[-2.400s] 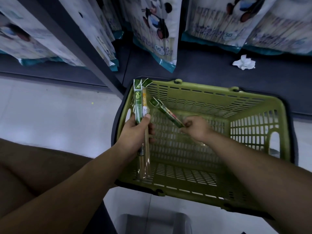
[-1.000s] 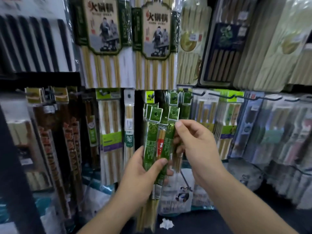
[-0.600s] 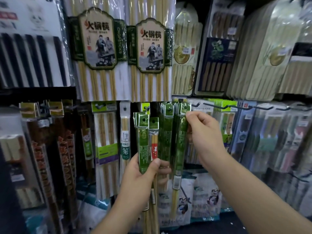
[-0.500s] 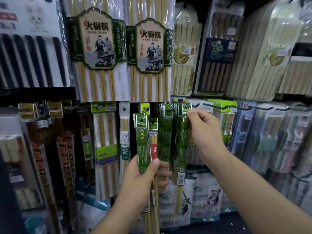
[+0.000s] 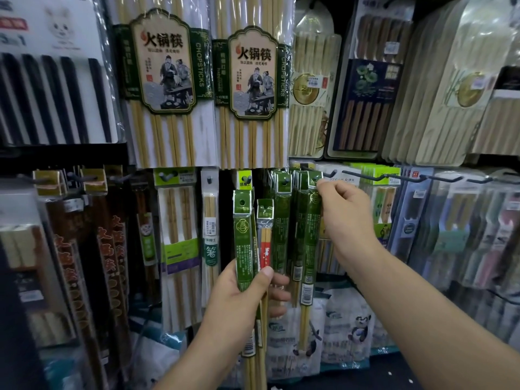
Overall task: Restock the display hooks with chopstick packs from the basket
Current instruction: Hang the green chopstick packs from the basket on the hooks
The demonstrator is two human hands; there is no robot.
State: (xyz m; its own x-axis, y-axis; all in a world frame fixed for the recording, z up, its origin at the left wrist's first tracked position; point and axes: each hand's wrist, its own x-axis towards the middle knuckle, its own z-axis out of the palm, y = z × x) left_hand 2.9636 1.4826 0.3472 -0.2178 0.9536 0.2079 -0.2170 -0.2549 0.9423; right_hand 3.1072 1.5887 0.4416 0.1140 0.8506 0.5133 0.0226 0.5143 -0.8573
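My left hand (image 5: 242,294) grips two narrow chopstick packs upright: a green-sleeved pack (image 5: 243,237) and behind it a pack with a red label (image 5: 265,235). My right hand (image 5: 343,218) pinches the top of another green chopstick pack (image 5: 312,220) at a display hook (image 5: 305,168), where several matching green packs (image 5: 282,220) hang. Whether the held pack's hole is on the hook I cannot tell. The basket is out of view.
Large hot-pot chopstick packs (image 5: 168,80) hang above. More packs crowd the hooks left (image 5: 180,243) and right (image 5: 422,220). Bare hook tips (image 5: 416,178) stick out toward me at right. Panda-printed bags (image 5: 346,333) sit below.
The view swung up from the green basket to the display wall. My right hand carried one green pack up to the hook among the hanging packs. My left hand keeps its packs.
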